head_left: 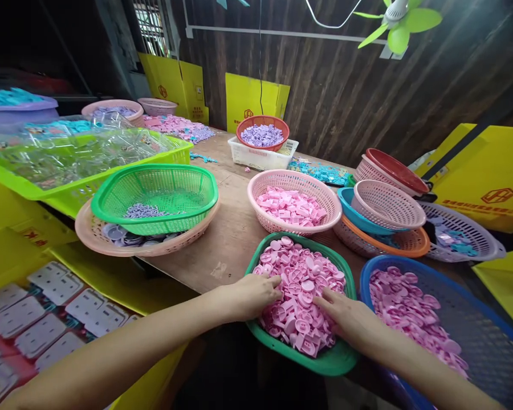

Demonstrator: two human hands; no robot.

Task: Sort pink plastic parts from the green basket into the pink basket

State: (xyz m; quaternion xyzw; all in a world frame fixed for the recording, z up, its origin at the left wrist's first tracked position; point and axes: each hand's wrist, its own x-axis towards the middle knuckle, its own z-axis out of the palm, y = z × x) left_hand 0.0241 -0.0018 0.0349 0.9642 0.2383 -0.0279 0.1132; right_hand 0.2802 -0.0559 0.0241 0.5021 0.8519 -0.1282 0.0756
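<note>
A green plastic basket full of small pink plastic parts, many of them round discs, sits right in front of me at the table's near edge. On the left side of the pile lies my left hand, its visible fingers stretched and a little apart among the parts. My right hand reaches in over the right rim, with extended fingers touching the parts. Neither hand shows a piece held in it, though some fingertips are sunk in the pile. Directly behind stands a pink round basket of rectangular pink pieces.
To the right, a blue basket holds more pink discs, near stacked baskets. At left, a green basket rests on a peach one. An orange-red basket of purple parts stands behind. White panels fill a box below left.
</note>
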